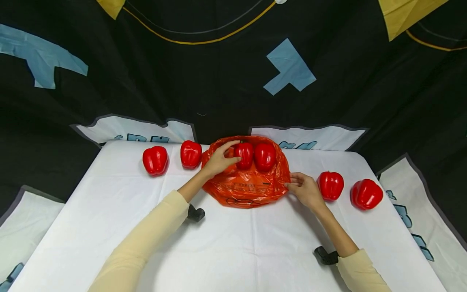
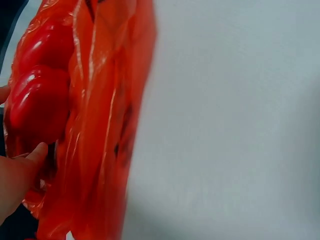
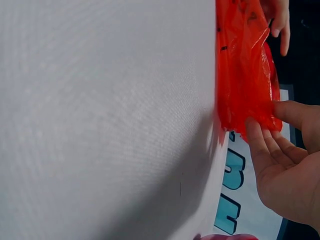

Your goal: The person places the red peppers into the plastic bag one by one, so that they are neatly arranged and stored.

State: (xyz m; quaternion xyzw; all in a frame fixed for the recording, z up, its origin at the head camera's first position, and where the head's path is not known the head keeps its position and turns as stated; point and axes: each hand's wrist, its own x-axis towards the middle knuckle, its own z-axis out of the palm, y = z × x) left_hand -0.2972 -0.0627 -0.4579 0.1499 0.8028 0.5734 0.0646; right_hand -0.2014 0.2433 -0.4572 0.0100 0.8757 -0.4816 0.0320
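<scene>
Two glossy red bell peppers in crinkled orange plastic bag, 12 o'clock. Your left hand straddles one, clamp uncertain; right hand pinches bag's 3-o'clock edge. Probably bagging; next calls for gentle release.

A white tablecloth spreads beneath the left hand and right hand, with a faint crease on the near side of them, between the two; beyond both hands hangs a black curtain, crossed high up by a yellow curve with a thinner grey line above it; ahead of the right hand is an angular blue patch, while a broader blue shape lies far out to the left hand's side; a yellow corner shows beyond the left hand, a larger yellow piece beyond and right of the right hand; white panels with dark borders and blue letters line the cloth's far edge past each hand, and another white panel slants down to the right hand's right.
</scene>
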